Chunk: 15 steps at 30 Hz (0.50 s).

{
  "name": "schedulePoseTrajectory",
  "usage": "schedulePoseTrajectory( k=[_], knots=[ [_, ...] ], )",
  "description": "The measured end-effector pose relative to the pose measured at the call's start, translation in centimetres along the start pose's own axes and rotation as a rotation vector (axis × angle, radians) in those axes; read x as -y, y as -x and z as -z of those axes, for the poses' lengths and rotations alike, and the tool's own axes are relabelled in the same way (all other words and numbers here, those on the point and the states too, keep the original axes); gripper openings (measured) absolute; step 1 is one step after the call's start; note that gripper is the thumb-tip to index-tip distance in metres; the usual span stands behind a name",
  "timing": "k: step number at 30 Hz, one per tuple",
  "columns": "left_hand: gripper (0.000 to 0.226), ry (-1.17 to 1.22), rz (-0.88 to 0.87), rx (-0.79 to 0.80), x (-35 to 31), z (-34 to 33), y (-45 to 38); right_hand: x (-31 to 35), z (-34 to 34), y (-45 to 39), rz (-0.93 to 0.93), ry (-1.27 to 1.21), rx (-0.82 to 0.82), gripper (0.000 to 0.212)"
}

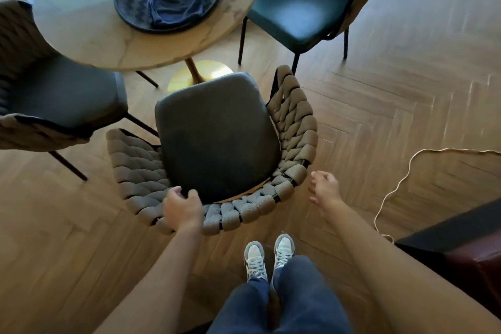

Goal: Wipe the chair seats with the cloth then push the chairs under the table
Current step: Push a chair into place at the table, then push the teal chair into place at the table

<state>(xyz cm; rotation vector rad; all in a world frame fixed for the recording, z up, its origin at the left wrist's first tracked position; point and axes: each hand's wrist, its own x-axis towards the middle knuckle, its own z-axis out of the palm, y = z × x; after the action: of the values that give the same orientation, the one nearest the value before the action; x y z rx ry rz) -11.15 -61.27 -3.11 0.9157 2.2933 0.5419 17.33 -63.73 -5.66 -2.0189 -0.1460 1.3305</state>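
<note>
Chair (217,138) with dark seat and woven rope back sits centre frame, pulled out from the round table (108,40), seat front pointing toward the table's gold pedestal base (195,76); we see our left hand (182,207) at lower centre-left curled over the top of the woven backrest, thumb and fingers wrapped on the rim, so it grips the chair. Right hand (324,188) at centre right is off the chair, just beside the right end of the backrest, fingers spread and relaxed, holding nothing, somewhat motion-blurred. Cloth (173,1), dark blue and crumpled, lies in the dark round tray (127,8) on the tabletop in the upper left of the frame, well apart from both hands. Second chair (62,95) at left edge is partly tucked under the table, its seat showing below the table rim; third chair (298,11) at upper right stands clear of the table, teal seat fully visible. We look down on our own legs in blue jeans (292,295) and grey-white sneakers (268,257) at bottom centre, standing just behind the centre chair. Light cable (404,179) snakes over the herringbone wood floor (406,89) at right; dark furniture corner (461,247) at lower right edge
</note>
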Motion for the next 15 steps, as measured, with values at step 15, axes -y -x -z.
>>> schedulePoseTrajectory(
  k=[15],
  knots=[
    [0.013,0.166,-0.048,0.59,-24.0,-17.4,8.6,9.6,15.2,-10.1,-0.079,-0.216,-0.011,0.014]
  ],
)
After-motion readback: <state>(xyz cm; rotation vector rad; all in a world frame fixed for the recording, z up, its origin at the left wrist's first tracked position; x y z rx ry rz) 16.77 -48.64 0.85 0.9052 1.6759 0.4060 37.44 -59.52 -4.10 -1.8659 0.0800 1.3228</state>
